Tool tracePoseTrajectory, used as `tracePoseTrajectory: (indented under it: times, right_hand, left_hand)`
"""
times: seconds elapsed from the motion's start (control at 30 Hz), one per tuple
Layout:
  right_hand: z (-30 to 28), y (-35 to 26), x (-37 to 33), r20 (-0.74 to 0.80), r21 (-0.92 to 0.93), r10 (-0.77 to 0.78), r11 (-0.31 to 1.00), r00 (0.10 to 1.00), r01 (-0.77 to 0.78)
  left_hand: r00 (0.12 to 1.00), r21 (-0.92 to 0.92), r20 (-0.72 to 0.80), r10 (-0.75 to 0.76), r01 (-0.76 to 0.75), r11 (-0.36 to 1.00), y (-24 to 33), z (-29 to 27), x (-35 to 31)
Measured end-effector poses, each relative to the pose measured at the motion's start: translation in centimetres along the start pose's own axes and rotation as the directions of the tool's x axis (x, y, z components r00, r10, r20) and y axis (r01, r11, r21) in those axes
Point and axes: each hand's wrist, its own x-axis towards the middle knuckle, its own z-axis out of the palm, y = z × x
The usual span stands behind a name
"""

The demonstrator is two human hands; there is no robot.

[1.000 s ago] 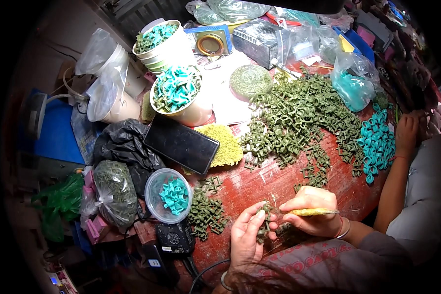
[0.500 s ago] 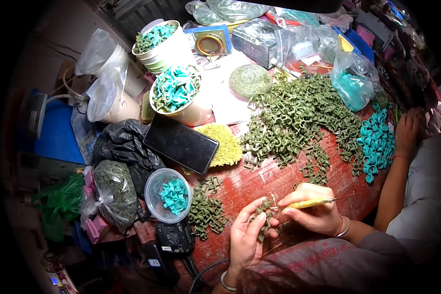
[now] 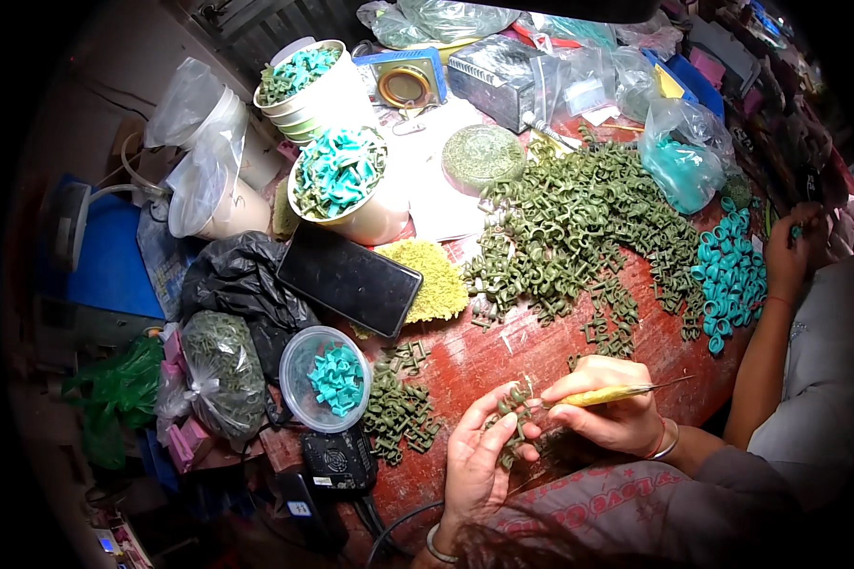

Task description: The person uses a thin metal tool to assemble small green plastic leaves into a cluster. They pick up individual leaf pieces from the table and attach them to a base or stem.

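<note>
Near the table's front edge, my left hand (image 3: 482,446) pinches an olive-green wax piece (image 3: 515,417) between thumb and fingers. My right hand (image 3: 609,408) grips a yellow-handled pick (image 3: 609,394), its thin metal shaft jutting out to the right. The fingertips of that hand are close beside the held piece; whether they touch it I cannot tell. Beyond both hands spreads a large heap of olive-green ring-shaped pieces (image 3: 579,228). Left of my left hand lies a smaller pile of such green pieces (image 3: 399,408).
A clear tub (image 3: 301,346) holds turquoise pieces. Behind it are a black phone (image 3: 351,277), a yellow sponge (image 3: 436,284) and a white cup (image 3: 370,220) heaped with pieces. Turquoise rings (image 3: 728,270) lie at right, beside another person's arm (image 3: 773,322).
My hands and the pick have hardly moved. At the right, the other person's hand has shifted slightly and now has a small turquoise thing at its fingers.
</note>
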Motion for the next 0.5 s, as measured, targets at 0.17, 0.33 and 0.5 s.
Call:
tracePoseTrajectory:
  times: [0.17, 0.33, 0.5]
  right_hand:
    - [0.5, 0.3, -0.1, -0.338, 0.16, 0.352, 0.935, 0.873, -0.315]
    - [0.0, 1.5, 1.3, -0.205, -0.371, 0.034, 0.922, 0.978, -0.11]
    - [0.6, 2.3, 1.7, -0.066, -0.56, -0.023, 0.828, 0.998, -0.018]
  left_hand:
    - [0.995, -0.037, -0.049, 0.088, -0.09, 0.995, -0.1, 0.3, -0.1]
    - [0.997, -0.113, 0.055, 0.05, -0.044, 0.993, -0.5, -0.4, -0.3]
    - [0.999, -0.029, -0.037, 0.012, -0.013, 0.999, -0.2, 0.0, -0.4]
